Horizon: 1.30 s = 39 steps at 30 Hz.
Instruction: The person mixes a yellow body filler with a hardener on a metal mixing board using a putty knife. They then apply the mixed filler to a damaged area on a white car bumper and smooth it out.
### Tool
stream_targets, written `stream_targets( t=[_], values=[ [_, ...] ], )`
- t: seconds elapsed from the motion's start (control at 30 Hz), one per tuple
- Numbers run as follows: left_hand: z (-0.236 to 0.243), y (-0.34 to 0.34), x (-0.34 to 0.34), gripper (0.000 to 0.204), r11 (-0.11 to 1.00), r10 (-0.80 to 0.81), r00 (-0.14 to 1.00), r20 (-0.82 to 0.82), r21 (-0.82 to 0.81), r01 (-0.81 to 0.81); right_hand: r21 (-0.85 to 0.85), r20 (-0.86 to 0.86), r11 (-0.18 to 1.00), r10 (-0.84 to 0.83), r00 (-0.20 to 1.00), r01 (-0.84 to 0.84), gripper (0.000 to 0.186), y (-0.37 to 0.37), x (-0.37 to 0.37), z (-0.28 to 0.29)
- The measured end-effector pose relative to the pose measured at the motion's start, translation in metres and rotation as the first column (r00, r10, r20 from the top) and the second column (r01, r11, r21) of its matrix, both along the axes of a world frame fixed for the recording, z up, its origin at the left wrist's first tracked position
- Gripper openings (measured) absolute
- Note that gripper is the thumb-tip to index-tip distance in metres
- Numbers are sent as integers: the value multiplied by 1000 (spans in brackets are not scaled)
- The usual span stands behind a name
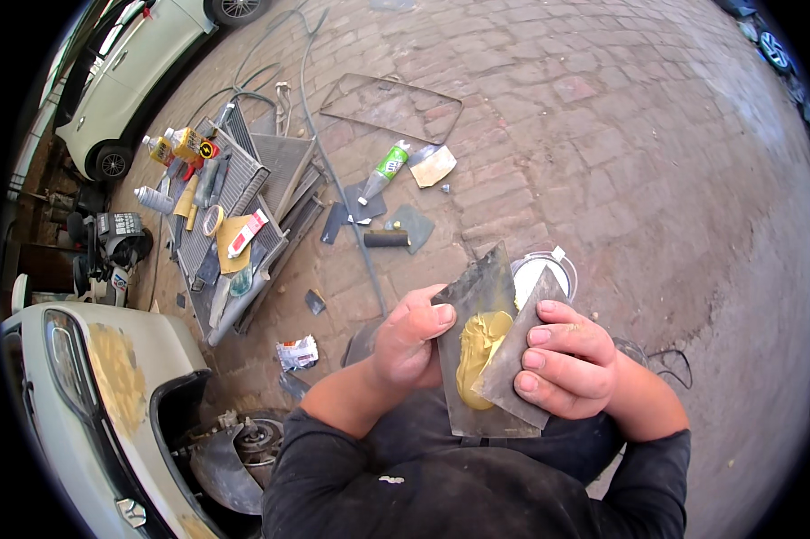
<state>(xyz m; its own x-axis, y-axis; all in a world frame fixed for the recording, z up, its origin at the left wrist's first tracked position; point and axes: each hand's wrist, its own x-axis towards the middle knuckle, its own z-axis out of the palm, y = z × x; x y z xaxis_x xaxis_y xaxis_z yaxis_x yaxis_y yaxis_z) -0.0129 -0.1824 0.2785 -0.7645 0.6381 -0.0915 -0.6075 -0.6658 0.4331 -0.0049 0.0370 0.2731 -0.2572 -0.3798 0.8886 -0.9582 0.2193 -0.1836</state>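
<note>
Clock directions are taken from the putty (pixel 475 355), twelve being the top of the view. The putty, a smeared yellow mound, sits on a dark plate (pixel 477 292), between the two hands and touching neither hand's visible fingers.

The left hand (pixel 407 337), at nine o'clock, is clamped on the plate's left edge: its thumb presses the upper face, while its other fingers are mostly hidden. The right hand (pixel 571 364), at three o'clock, is clamped on a grey scraper (pixel 513 355), four fingers closed over its face, the thumb out of sight. The scraper's left edge meets the putty's right side, overlapping the plate.

Printed labels show on a green-wrapped bottle (pixel 387 169) at eleven o'clock, a red-and-white tube (pixel 247 235) and a yellow-labelled bottle (pixel 182 144) at ten, the last two on a radiator stack (pixel 288 171). A crumpled packet (pixel 298 353) at nine has small print too fine to make out. A metallic badge (pixel 131 513) marks the car (pixel 176 337) at eight.
</note>
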Motion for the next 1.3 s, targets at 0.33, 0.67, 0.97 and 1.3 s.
stream_targets(
  t=[0.33,0.67,0.97,1.3],
  values=[
    [2,7,-5,45,980,196,981,2,-21,-196,2,238,996,-84,968,86,27,15,-17,-19],
    [-38,10,0,33,705,541,701,-464,-204,-679,-747,645,565,743,177,351,34,15,-14,-14],
    [-16,21,16,29,370,-40,471,-881,-450,-813,-578,766,648,640,58,496,24,-1,-18,-19],
    [-24,47,8,29,378,-266,264,-927,-352,-856,-597,762,649,643,79,471,26,-2,-16,-14]
  ],
)
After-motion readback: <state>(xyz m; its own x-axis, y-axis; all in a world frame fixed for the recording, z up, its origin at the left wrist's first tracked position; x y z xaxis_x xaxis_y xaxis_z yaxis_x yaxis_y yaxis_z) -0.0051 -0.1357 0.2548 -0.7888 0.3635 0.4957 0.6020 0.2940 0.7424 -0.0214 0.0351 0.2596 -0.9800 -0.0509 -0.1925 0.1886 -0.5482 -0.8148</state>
